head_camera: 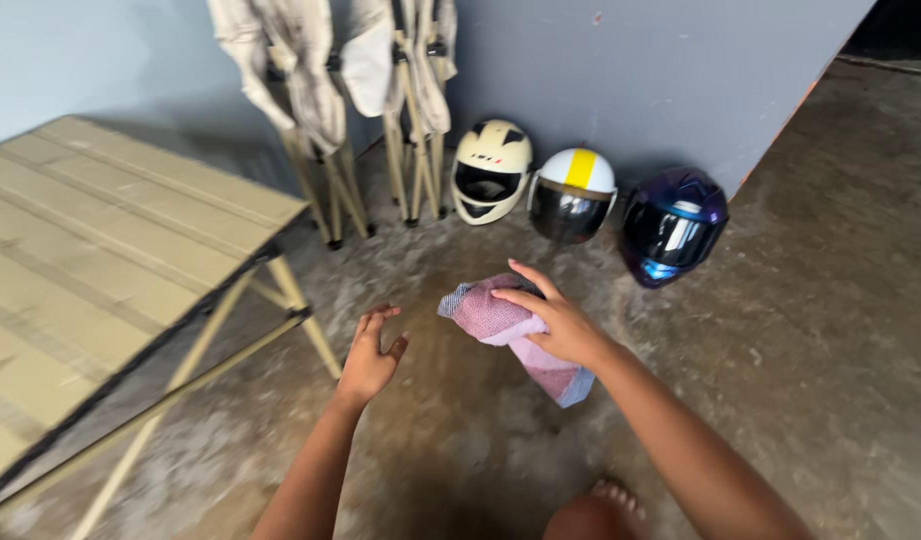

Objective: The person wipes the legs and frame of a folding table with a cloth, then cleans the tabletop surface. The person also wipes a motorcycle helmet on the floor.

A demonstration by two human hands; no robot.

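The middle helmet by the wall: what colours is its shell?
The middle helmet is white with a yellow stripe over the top and a dark visor, seen in the head view.

A pink-red cloth (511, 325) edged in blue-and-white check is seen. The helmets are coloured cream (492, 170), white with a yellow stripe (573, 193), and glossy purple-blue (673, 224). The slatted surface (101, 240) is olive-tan.

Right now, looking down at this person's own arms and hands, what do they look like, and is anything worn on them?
Both arms are bare right up to the bottom edge of the picture: no sleeves and no gloves. The left hand and the right hand show no rings, and neither wrist carries a watch or a bracelet. The fingernails on the right hand look pinkish, maybe painted; the picture is too soft to be sure.
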